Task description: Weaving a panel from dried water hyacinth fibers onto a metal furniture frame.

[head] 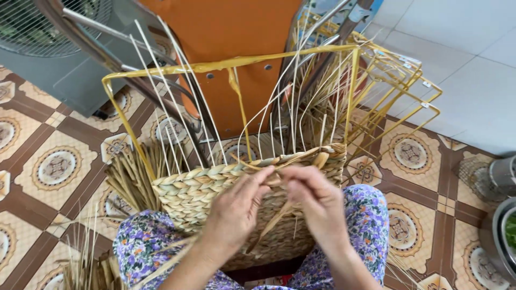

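Note:
A half-woven straw basket [193, 196] rests on my lap, built on a yellow wire frame [226, 65] with thin pale upright stakes. My left hand [236, 207] pinches a flat straw strand [269, 228] at the braided top edge of the weave. My right hand [314, 201] is curled over the same edge just to the right, fingers closed on the strand beside the left hand's fingertips. Both hands touch at the rim. My knees in purple floral cloth [365, 215] flank the basket.
A bundle of dried straw [129, 182] lies on the patterned tile floor at left. Several empty yellow wire frames [398, 102] lean at the right. An orange board [231, 32] stands behind, a fan [54, 27] top left, metal bowls [502, 225] at far right.

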